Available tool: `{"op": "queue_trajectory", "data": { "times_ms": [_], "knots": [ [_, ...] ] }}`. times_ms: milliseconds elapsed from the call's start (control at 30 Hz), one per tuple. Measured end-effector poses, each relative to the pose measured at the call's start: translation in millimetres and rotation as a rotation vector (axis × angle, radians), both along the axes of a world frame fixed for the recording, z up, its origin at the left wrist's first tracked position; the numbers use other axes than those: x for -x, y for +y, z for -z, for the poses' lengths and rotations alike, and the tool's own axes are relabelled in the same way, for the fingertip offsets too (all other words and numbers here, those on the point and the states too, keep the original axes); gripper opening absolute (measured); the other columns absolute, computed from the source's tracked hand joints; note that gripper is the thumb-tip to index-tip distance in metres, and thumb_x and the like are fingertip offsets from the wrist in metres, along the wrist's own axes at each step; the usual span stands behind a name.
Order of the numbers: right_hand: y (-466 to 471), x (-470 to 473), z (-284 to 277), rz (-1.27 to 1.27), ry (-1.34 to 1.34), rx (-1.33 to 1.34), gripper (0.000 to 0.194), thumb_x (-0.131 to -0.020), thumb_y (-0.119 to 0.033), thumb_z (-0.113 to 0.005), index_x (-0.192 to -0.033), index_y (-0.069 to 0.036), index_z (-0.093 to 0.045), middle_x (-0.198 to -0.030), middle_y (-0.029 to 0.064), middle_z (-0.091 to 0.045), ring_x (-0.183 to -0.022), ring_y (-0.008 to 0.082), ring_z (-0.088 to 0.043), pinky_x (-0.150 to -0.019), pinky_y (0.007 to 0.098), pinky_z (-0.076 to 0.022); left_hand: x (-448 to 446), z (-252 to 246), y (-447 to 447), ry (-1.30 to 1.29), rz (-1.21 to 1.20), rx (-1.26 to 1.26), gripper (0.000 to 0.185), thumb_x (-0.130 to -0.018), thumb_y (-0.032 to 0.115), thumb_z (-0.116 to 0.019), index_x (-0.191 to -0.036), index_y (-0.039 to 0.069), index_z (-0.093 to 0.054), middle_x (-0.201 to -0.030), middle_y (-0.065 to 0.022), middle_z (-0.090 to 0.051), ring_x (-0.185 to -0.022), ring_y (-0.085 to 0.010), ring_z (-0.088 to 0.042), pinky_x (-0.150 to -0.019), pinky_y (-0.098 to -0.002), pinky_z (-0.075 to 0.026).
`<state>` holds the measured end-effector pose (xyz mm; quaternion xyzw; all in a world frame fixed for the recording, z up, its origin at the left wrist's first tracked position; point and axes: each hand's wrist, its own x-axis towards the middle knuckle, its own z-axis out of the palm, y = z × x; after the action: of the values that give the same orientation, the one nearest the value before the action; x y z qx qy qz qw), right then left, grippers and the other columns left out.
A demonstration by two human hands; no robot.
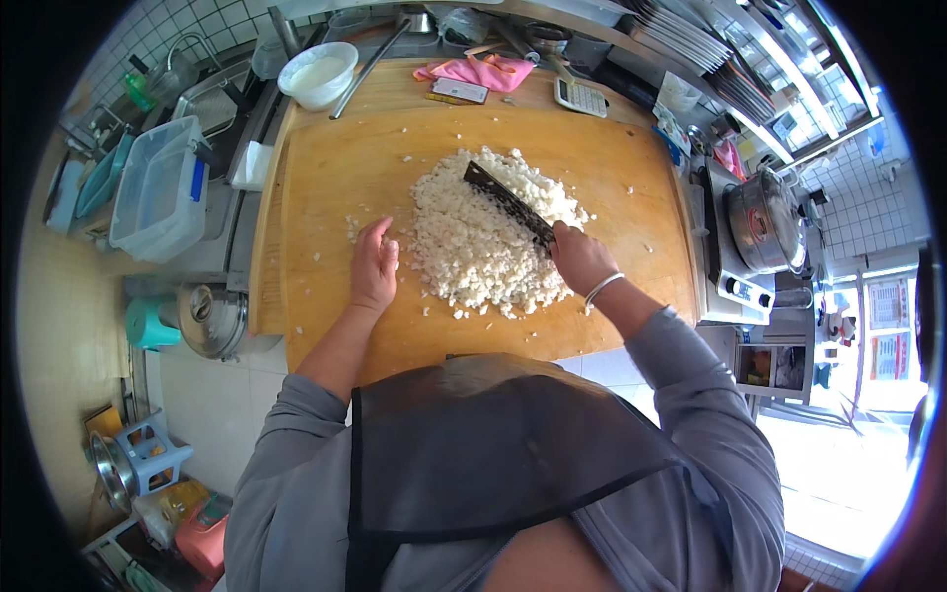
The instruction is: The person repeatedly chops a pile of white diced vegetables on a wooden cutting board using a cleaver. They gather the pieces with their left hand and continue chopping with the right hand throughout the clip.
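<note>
A broad heap of finely chopped white food (473,244) covers the middle of a wooden cutting board (340,163). My right hand (584,257) grips the handle end of a dark-bladed kitchen knife (507,201), a cleaver by its look. Its blade lies slantwise over the heap, pointing up and to the left, with white bits stuck along it. Left of the heap, my left hand (376,265) is held over the board with thumb and fingers apart and nothing in it. Whether it touches the board is hard to tell. Loose bits lie scattered around.
Behind the board are a white bowl (319,76), a metal rod (370,70), a pink cloth (481,72), a phone (460,91) and a calculator (581,98). A clear plastic bin (159,189) stands left; a steel pot (763,222) sits on a cooker at right.
</note>
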<state>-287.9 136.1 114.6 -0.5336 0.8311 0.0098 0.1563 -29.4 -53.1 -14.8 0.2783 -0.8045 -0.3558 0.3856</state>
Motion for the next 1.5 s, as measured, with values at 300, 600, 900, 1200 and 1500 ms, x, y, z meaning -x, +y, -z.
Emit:
{"op": "queue_trajectory", "data": {
  "times_ms": [300, 600, 900, 1200, 1500],
  "knots": [
    [8, 22, 6, 0.071, 0.113, 0.047, 0.019, -0.094, -0.02, -0.042, -0.1, -0.006, -0.053, -0.097, 0.0204, -0.063, -0.084, 0.0399, -0.064, -0.072, 0.0493, -0.0513, 0, 0, 1, -0.075, 0.026, 0.066, 0.042, -0.097, 0.031, -0.044, -0.126, 0.0, -0.048, -0.127, -0.0206, -0.049, -0.114, -0.0355, -0.049, -0.095, -0.0394, -0.042],
    [12, 40, 5, 0.115, 0.066, 0.14, 0.02, -0.092, -0.021, -0.048, -0.098, -0.002, -0.051, -0.093, 0.0228, -0.061, -0.087, 0.0427, -0.06, -0.076, 0.0505, -0.0478, -1, 1, 3, -0.092, 0.038, 0.048, 0.042, -0.099, 0.032, -0.042, -0.126, 0.001, -0.048, -0.127, -0.0204, -0.049, -0.116, -0.0357, -0.048, -0.095, -0.0402, -0.042],
    [11, 48, -2, 0.139, 0.181, 0.211, 0.021, -0.093, -0.019, -0.043, -0.101, -0.002, -0.052, -0.095, 0.0246, -0.062, -0.088, 0.0416, -0.062, -0.078, 0.0497, -0.0493, 1, -3, 4, -0.082, 0.031, 0.099, 0.043, -0.098, 0.032, -0.043, -0.128, 0.002, -0.047, -0.129, -0.0187, -0.047, -0.099, -0.0298, -0.056, -0.082, -0.0353, -0.049],
    [-1, 17, -8, 0.211, 0.102, 0.259, 0.019, -0.09, -0.017, -0.049, -0.102, -0.003, -0.051, -0.093, 0.0218, -0.061, -0.086, 0.0416, -0.062, -0.077, 0.0491, -0.0494, 1, 2, 0, -0.082, 0.04, 0.194, 0.041, -0.097, 0.03, -0.044, -0.128, 0.002, -0.047, -0.126, -0.0202, -0.049, -0.105, -0.0335, -0.053, -0.088, -0.0384, -0.046],
    [-4, -9, -18, 0.058, -0.032, 0.008, 0.022, -0.088, -0.006, -0.045, -0.108, -0.002, -0.052, -0.107, 0.0237, -0.059, -0.092, 0.0397, -0.064, -0.077, 0.046, -0.0525, -2, 0, 3, -0.113, 0.074, 0.096, 0.043, -0.098, 0.03, -0.042, -0.128, 0.001, -0.046, -0.128, -0.0216, -0.048, -0.112, -0.0361, -0.05, -0.095, -0.0404, -0.041]
  ]
}}
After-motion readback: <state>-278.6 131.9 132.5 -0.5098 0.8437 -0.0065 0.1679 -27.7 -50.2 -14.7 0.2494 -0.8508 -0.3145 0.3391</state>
